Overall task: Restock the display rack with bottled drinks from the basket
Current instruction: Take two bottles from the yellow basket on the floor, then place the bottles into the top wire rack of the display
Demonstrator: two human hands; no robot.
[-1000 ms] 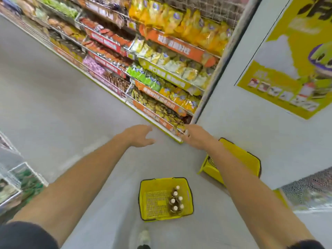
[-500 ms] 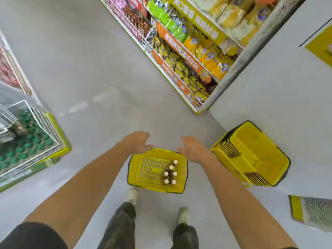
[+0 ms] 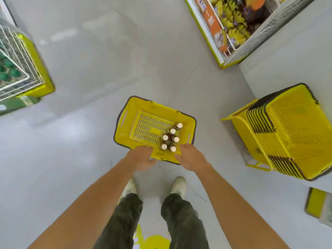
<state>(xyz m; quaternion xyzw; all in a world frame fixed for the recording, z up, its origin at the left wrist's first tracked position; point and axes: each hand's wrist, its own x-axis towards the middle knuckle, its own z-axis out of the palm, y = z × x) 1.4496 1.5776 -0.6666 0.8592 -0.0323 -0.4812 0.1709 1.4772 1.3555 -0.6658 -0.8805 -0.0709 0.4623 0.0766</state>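
Since the bottles [image 3: 170,139] stand bunched upright in the near right corner of the yellow basket [image 3: 125,123], six pale caps on dark bodies, I'd guess each one is stiff, smooth and a bit slick. If they're full there's real weight from the liquid, so not something to pinch by the cap alone. Can't tell glass from plastic up here, so I'd treat them as breakable. The best grab is probably round the neck or shoulder just under the cap, because they stand touching each other and the bodies are walled in by their neighbours. The two nearest ones look like the easy picks. The basket sits on the floor [image 3: 80,159] just ahead of the person's shoes. The left hand [image 3: 142,159] hangs over the near rim just left of the cluster and the right hand [image 3: 190,157] just right of it. Both have fingers loose and closed on nothing, and whether they touch the rim I can't tell. To the right a tipped stack of baskets [image 3: 287,133] leans by the wall. A snack shelf [image 3: 230,27] sits at the far right. At the far left is a wire display rack [image 3: 18,69] with green caps inside, well apart from the basket, so it'd be a carry.
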